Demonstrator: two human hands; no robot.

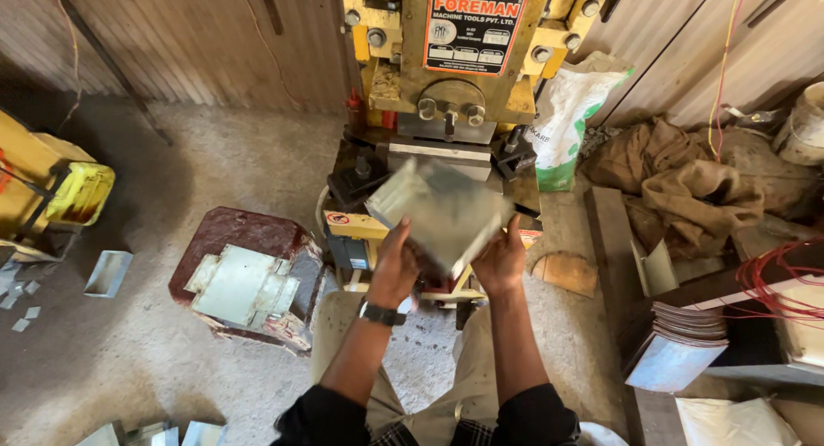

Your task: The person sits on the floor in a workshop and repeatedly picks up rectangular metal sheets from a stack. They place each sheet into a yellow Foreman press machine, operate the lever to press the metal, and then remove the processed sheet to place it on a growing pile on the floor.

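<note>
The person sits facing a yellow press machine [455, 60] and holds a square metal sheet [439, 210] up in front of it, tilted and blurred as though in motion. The left hand [393, 270] grips the sheet's lower edge at about seven o'clock, fingers curled shut around it; the right hand [502, 259] closes on the edge at about four o'clock, thumb up against the face.

The sheet looks thin, stiff and fairly light, probably with sharp cut edges and a slick surface, so a hold on two opposite edges, as here, seems the safe way to steady it.

At nine o'clock from the hands a dark red stool [249, 270] carries a pile of pale metal pieces [242, 285]. At three o'clock lies a stack of sheets [682, 347], with red wire [777, 279] beyond it and brown sacking [687, 184] at two o'clock.
</note>
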